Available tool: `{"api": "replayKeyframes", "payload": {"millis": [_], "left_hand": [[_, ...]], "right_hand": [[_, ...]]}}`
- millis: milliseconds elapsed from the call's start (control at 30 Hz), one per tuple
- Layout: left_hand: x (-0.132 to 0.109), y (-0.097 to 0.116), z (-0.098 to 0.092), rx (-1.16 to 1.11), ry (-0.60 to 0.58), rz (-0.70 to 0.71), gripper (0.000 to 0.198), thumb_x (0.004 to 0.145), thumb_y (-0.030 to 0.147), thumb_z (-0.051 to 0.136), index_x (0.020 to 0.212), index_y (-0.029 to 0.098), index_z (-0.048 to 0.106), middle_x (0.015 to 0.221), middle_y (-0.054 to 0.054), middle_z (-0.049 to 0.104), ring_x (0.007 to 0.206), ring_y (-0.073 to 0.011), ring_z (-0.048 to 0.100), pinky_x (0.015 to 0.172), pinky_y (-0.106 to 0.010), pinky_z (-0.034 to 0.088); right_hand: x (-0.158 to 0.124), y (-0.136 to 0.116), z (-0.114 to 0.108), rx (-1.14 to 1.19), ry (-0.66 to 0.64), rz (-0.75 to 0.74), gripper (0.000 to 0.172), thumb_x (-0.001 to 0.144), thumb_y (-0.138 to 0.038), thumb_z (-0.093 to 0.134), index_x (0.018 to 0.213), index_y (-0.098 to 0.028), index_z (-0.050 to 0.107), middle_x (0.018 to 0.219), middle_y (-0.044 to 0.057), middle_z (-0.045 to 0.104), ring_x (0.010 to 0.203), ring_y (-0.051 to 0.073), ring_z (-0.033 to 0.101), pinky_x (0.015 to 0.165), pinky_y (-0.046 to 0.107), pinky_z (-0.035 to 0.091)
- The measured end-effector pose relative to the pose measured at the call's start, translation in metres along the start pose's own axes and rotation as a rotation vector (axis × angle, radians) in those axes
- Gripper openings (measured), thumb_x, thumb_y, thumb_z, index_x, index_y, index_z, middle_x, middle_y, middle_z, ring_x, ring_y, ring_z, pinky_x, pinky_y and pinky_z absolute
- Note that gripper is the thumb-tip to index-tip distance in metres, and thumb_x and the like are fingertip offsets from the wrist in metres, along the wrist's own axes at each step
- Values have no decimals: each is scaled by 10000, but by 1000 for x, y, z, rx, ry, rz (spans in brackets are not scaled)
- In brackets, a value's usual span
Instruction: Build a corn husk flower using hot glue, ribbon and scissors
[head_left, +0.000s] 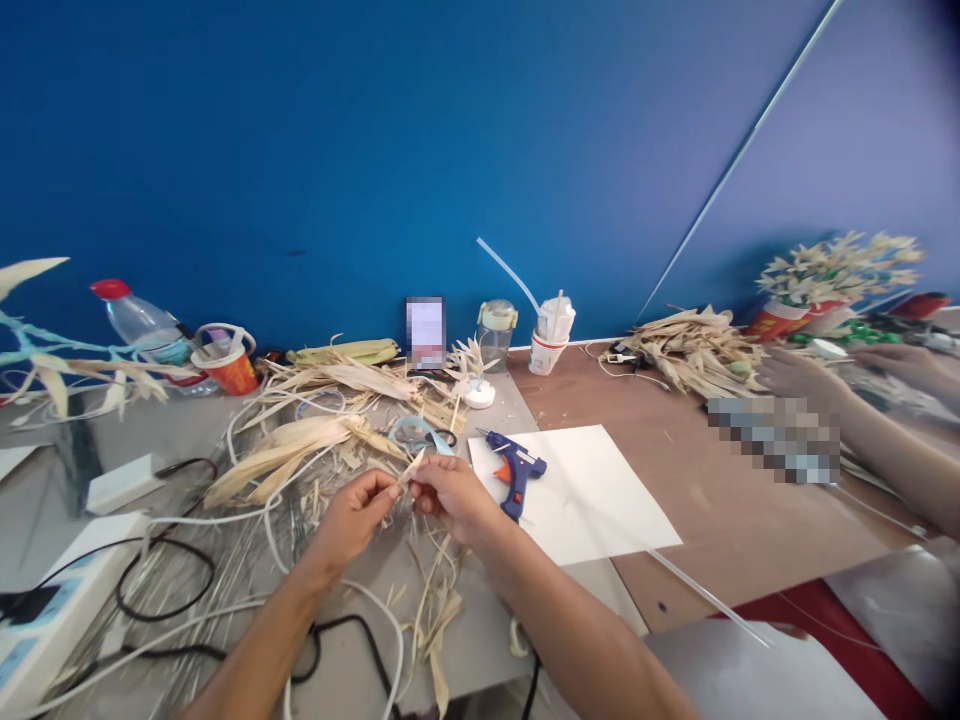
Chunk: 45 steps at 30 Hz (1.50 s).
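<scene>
My left hand [352, 515] and my right hand [450, 495] meet over the grey table, both pinching a small pale strip of dried husk [411, 470] between their fingertips. Just beyond them lie scissors with light blue handles [420, 433] and a heap of dried corn husks [315, 440]. A blue and orange glue gun [516, 472] rests on a white sheet of paper [592, 500] right of my right hand. Loose husk scraps [435, 610] lie under my wrists.
A power strip [45, 620], white and black cables [180, 590], a water bottle [142, 322] and an orange cup [229, 368] stand at left. Jars and cups [551, 335] line the blue wall. Another person's hands [806, 375] work at right beside husk piles [694, 350].
</scene>
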<state>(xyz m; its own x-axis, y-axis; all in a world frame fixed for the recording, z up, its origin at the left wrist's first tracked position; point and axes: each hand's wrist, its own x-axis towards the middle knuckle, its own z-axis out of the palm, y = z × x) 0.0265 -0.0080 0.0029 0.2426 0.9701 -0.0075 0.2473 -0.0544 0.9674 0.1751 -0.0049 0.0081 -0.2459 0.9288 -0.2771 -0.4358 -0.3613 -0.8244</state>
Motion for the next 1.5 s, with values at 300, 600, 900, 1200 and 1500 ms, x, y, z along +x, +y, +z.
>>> {"api": "replayKeyframes", "payload": {"millis": [300,600,900,1200,1500], "left_hand": [[1,-1,0,-27,17,-68,259,736,418,581,688,164,571,552,52,423,502,-97,340,475,-219,279],[0,5,1,3,13,-32,244,709,411,583,670,170,571,558,43,458,510,-103,355,496,-227,298],[-2,9,0,21,0,9,209,708,373,602,644,176,569,578,30,489,550,-122,404,544,-239,333],[-1,4,-2,-79,10,-41,254,705,412,624,666,166,575,564,40,473,514,-105,386,495,-226,320],[-1,-1,-2,-379,16,-100,258,742,404,620,746,147,597,592,43,483,435,-49,303,442,-204,240]], "right_hand": [[-1,3,2,-119,46,-91,188,658,-306,611,566,-155,547,489,-49,526,376,44,403,421,195,317],[1,4,0,54,-26,54,146,608,-244,645,559,-153,541,455,-54,523,347,53,385,417,217,344],[3,5,-5,236,-104,168,125,610,-171,665,587,-148,545,421,-55,509,338,46,337,416,214,326],[2,7,-1,245,-128,78,174,606,-259,699,593,-137,577,464,-43,540,338,43,388,402,199,311],[-2,-1,-1,143,-97,-28,295,676,-399,643,740,-112,665,606,4,612,426,55,477,461,199,371]]}}
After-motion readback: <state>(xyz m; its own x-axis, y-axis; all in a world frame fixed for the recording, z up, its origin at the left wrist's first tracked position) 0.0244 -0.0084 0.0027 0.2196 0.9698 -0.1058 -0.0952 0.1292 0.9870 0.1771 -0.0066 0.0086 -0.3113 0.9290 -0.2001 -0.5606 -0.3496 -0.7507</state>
